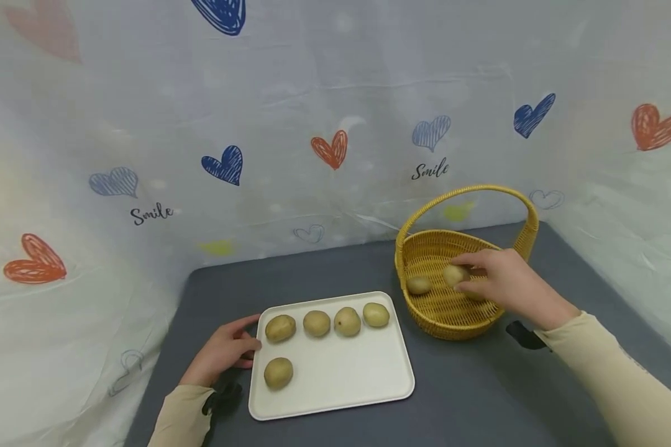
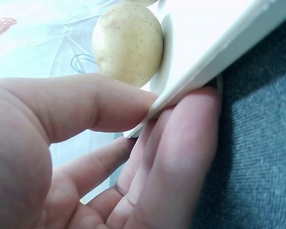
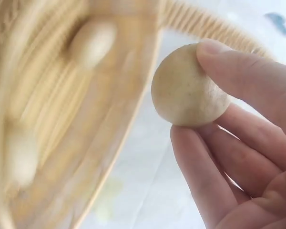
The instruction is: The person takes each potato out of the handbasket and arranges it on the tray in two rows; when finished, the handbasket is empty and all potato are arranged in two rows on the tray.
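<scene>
My left hand grips the left edge of a white rectangular tray. In the left wrist view its thumb presses the rim from above while fingers curl underneath. Several potatoes lie on the tray, mostly in a row along its far side, with one potato nearer the front left. Over the yellow wicker basket, my right hand pinches a potato between thumb and fingertips, clear of the basket's bottom. Two more potatoes show inside the basket in the right wrist view, one potato far and one potato near.
The basket's tall arched handle rises at the back right of the dark grey table. A white sheet printed with hearts hangs behind and at the sides.
</scene>
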`<state>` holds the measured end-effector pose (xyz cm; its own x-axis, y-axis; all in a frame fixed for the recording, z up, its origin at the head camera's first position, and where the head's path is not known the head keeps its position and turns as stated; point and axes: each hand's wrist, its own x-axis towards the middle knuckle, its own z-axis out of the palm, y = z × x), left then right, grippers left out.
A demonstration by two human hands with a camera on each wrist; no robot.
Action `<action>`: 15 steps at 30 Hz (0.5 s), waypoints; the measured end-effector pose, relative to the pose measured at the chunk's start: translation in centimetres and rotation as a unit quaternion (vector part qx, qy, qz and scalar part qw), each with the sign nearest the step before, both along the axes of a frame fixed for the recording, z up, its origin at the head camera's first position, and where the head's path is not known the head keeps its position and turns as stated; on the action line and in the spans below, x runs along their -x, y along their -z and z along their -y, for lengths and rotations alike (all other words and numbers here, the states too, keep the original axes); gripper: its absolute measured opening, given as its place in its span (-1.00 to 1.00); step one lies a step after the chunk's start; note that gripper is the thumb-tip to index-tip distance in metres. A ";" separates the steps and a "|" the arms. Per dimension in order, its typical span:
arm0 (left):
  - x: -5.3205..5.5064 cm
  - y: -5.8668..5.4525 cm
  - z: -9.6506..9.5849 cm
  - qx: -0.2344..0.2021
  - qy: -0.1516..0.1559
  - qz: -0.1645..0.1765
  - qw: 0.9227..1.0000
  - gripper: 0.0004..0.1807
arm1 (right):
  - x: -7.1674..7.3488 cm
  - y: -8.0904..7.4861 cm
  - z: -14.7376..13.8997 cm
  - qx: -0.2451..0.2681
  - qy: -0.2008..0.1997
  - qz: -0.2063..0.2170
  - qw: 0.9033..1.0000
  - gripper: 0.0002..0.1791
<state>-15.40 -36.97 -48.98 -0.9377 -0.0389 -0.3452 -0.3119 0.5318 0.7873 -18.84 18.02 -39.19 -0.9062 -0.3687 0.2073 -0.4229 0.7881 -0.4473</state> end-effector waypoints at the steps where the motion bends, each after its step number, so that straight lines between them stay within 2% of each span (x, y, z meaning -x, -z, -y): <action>1: 0.1 0.1 -0.1 -0.004 0.003 -0.001 1.000 -0.17 | -0.5 0.1 0.6 0.006 -0.003 -0.004 1.000 -0.50; 5: 0.3 0.3 -0.3 -0.012 0.011 -0.007 1.000 -0.18 | -1.7 0.6 3.5 0.042 -0.020 -0.032 0.998 -0.49; 8: 0.2 0.2 -0.2 -0.010 0.011 -0.014 1.000 -0.18 | -2.2 1.2 6.2 0.087 -0.041 -0.033 0.995 -0.48; 15: -0.2 0.1 0.3 -0.012 0.007 -0.019 1.000 -0.19 | -3.2 3.6 12.5 0.160 -0.092 0.030 0.982 -0.44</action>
<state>-15.15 -37.27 -49.04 -0.9506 -0.0174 -0.3100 -0.2740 0.5164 0.8113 -15.68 5.50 -42.76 -0.8449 -0.4513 0.2871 -0.5094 0.5155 -0.6890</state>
